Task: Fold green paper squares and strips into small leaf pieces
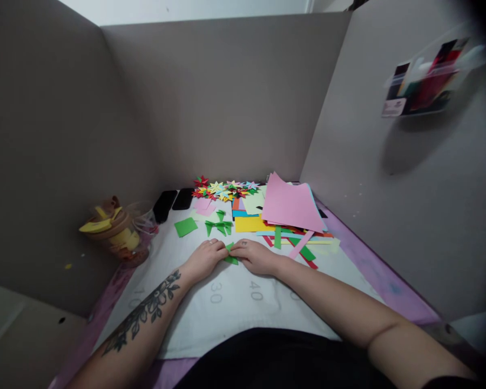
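Note:
Both hands rest on a white mat (227,302) printed with numbers. My left hand (204,258) and my right hand (256,255) meet at a small folded piece of green paper (230,254), fingers pinched on it from either side. Just beyond lie folded green paper shapes (218,226) and a flat green square (185,227). A row of finished multicoloured paper stars (224,189) lines the far edge. A stack of coloured sheets (259,219) with a pink sheet (289,205) on top lies at the right, with loose green, red and pink strips (302,246) in front.
Grey partition walls enclose the desk on three sides. Two dark phones (173,202) lie at the back left. A clear lidded cup with a yellow and brown figure (113,229) stands at the left. A clear holder with cards (425,78) hangs on the right wall.

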A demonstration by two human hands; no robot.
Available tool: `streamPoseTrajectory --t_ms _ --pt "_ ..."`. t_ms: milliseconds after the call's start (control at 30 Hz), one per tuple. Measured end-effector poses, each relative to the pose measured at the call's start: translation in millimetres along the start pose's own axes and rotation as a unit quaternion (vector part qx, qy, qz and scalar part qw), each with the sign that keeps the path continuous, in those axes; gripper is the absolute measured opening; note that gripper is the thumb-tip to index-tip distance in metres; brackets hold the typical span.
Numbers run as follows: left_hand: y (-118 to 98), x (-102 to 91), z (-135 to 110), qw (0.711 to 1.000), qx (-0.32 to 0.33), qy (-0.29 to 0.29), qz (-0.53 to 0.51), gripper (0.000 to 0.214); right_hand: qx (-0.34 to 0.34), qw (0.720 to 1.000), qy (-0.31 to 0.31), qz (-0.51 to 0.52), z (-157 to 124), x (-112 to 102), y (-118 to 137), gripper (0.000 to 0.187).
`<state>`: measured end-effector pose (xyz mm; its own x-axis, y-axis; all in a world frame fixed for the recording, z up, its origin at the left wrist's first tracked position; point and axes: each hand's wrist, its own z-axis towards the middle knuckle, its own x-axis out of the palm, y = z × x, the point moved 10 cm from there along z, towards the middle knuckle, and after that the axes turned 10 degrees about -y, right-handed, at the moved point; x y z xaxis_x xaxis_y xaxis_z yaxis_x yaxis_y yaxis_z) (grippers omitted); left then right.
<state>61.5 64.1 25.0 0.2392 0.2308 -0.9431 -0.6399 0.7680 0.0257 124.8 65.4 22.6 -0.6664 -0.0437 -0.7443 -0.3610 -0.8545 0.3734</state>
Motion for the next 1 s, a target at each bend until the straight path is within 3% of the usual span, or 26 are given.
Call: streamPoseTrajectory --t_ms 433,767,1000 --pt "16.3 3.7 5.3 0.988 -0.094 -0.06 -0.107 0.012 -0.006 1.0 0.006 0.015 2.4 -7.1 5.5 0.026" --pt "7.0 -7.9 6.5 0.986 -0.01 -0.08 -0.146 0.014 -0.012 1.0 0.006 0.019 1.3 -6.5 3.5 0.03" --pt "19.9 -7.2 -0.7 0.987 -0.02 -0.064 -0.149 0.018 -0.057 0.998 0.029 -0.024 1.3 0.8 16.4 0.028"
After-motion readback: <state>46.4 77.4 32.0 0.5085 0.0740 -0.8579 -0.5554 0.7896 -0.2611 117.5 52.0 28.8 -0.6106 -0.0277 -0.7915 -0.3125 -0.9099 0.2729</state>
